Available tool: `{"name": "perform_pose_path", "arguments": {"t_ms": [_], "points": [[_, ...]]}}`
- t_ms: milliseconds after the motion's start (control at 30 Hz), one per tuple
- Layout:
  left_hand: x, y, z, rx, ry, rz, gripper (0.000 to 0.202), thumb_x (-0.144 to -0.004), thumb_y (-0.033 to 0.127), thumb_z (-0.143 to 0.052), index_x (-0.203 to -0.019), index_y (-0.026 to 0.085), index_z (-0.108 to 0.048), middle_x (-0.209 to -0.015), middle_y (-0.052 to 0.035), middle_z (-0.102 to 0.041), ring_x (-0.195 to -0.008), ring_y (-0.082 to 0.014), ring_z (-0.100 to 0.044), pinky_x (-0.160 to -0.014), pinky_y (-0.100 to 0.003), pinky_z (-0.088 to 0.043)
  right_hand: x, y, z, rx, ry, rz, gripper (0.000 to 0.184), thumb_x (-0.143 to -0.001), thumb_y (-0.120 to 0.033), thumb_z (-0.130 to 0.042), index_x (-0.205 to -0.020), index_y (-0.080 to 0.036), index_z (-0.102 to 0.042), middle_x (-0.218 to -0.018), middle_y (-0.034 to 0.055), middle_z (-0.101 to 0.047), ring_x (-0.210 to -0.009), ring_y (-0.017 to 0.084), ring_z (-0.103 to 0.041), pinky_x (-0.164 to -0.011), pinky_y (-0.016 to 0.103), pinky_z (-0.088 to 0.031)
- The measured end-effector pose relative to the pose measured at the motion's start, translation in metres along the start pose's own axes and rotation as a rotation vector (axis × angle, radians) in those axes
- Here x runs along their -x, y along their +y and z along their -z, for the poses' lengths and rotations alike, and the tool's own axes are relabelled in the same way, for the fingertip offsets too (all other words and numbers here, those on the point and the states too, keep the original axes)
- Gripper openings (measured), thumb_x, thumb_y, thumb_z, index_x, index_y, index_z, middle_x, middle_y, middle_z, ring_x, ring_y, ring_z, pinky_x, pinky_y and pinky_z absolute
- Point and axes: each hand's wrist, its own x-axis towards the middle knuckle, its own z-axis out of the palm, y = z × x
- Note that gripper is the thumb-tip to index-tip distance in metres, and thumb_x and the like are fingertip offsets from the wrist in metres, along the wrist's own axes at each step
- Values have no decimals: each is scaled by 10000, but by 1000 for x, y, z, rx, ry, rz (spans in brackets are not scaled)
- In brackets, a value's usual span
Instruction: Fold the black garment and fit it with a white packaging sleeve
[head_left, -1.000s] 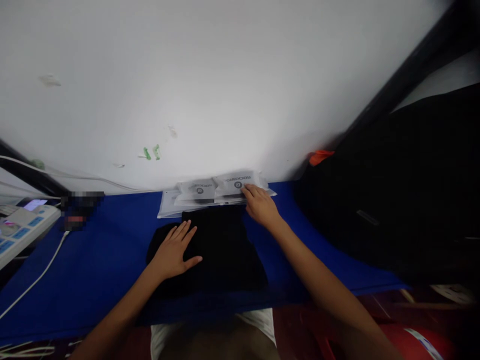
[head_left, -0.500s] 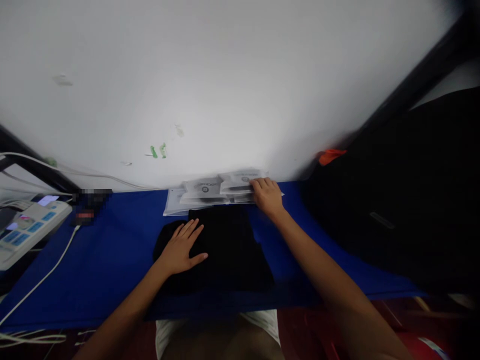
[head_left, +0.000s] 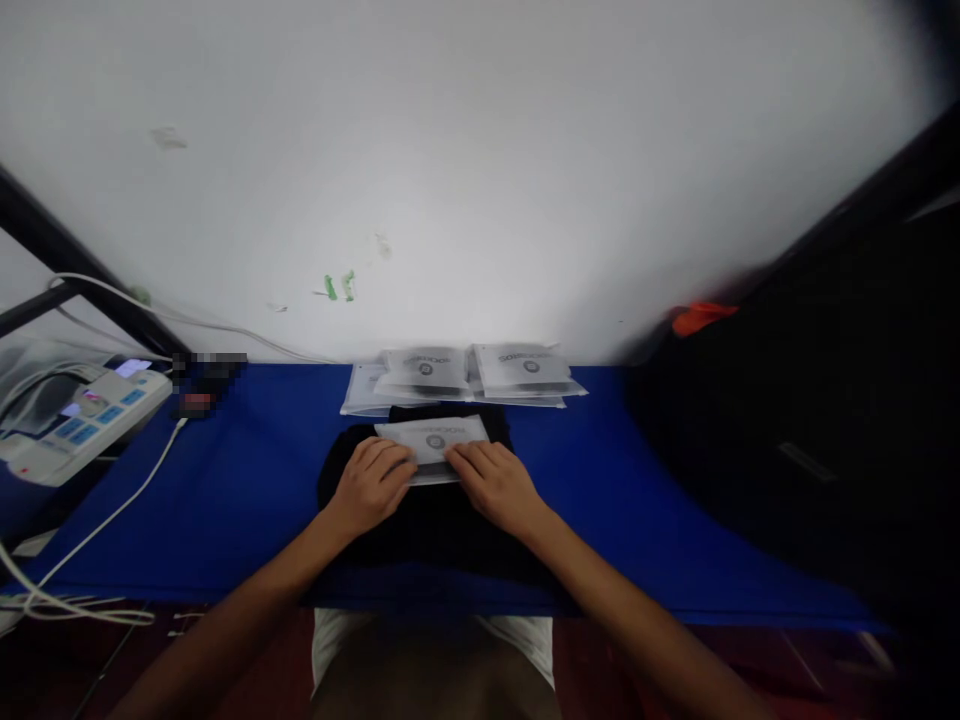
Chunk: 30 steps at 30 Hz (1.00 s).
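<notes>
A frosted plastic zip pouch (head_left: 435, 437) with a dark round logo lies over the black cloth item (head_left: 442, 530) in front of me. Its left end is gripped by my left hand (head_left: 373, 482), fingers curled at the edge. My right hand (head_left: 499, 482) pinches the right end the same way. Something dark shows through the pouch's lower part. Behind it, against the wall, rest several similar frosted pouches (head_left: 529, 370), some overlapping. How the black cloth is folded is hard to make out.
A blue cloth (head_left: 247, 500) covers the table. At left sit a white power strip (head_left: 105, 415) and white cables (head_left: 112, 540). A large black bag-like bulk (head_left: 787, 430) fills the right side, with an orange piece (head_left: 703, 318) near its top. A white wall (head_left: 480, 180) stands behind.
My right hand has come from the pouches by the wall to the black cloth, bringing one pouch. My left hand has gone from lying flat on the cloth to gripping that pouch.
</notes>
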Motion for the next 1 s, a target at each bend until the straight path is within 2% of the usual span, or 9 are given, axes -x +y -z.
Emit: {"name": "perform_pose_path", "arguments": {"t_ms": [67, 133, 300, 400, 500, 667, 767, 867, 1000], "points": [[-1, -3, 5, 12, -16, -54, 183, -910, 125, -487, -944, 211, -645, -1042, -73, -688, -1001, -226, -606, -932, -425, -474, 4, 1, -1, -11, 1, 51, 337, -959, -135, -409, -1236, -167, -598, -1130, 134, -668, -977, 256, -584, -800, 382, -465], [-1, -8, 9, 19, 37, -66, 170, -897, 102, -490, -909, 188, -636, -1004, -81, -688, -957, -217, -602, -870, -389, -494, 10, 7, 2, 5, 38, 62, 296, -954, -151, -427, -1188, -149, -609, -1106, 140, -665, -959, 255, -581, -789, 382, -469], [-4, -11, 17, 25, 166, -24, 97, -874, 105, -541, -856, 171, -609, -951, -88, -675, -916, -222, -596, -792, -361, -491, 27, 17, 11, -19, 127, 47, 237, -963, -115, -400, -980, -141, -634, -864, 90, -654, -766, 192, -548, -664, 310, -439], [-17, 6, 14, 47, 115, -48, 64, -902, 184, -574, -938, 165, -623, -975, -90, -671, -919, -220, -604, -819, -371, -479, 25, 11, 12, -59, 152, 70, 257, -966, -94, -382, -926, -142, -632, -802, 73, -635, -729, 179, -519, -634, 287, -418], [-33, 30, 6, 65, 26, -180, 135, -932, 274, -582, -999, 168, -633, -946, -65, -679, -868, -198, -606, -808, -353, -464, 17, 2, 12, -79, 155, 97, 262, -970, -112, -386, -887, -148, -633, -776, 66, -620, -724, 180, -509, -634, 291, -403], [-40, 47, -4, 67, 106, -224, 103, -945, 212, -560, -899, 167, -640, -845, -32, -678, -782, -163, -591, -776, -331, -441, 10, -4, 10, -104, 161, 105, 282, -977, -139, -376, -855, -157, -630, -764, 62, -607, -735, 182, -497, -649, 301, -388], [-34, 47, -5, 66, 139, -230, 100, -940, 220, -571, -907, 157, -642, -860, -40, -678, -787, -166, -596, -769, -331, -448, 10, -5, 7, -127, 156, 115, 278, -961, -123, -377, -845, -157, -628, -758, 63, -606, -733, 186, -483, -646, 305, -387], [-29, 44, -4, 64, 141, -250, 132, -946, 144, -509, -941, 142, -641, -894, -54, -682, -837, -171, -612, -806, -337, -456, 9, -7, 5, -145, 162, 128, 269, -936, -96, -382, -840, -152, -626, -751, 64, -610, -735, 192, -480, -644, 307, -392], [-27, 31, -1, 26, 174, -279, 191, -915, 93, -467, -915, 165, -644, -907, -52, -689, -863, -184, -606, -830, -361, -460, 7, -3, 10, -141, 186, 140, 260, -912, -65, -392, -830, -163, -619, -761, 61, -628, -752, 186, -506, -642, 299, -406]]}}
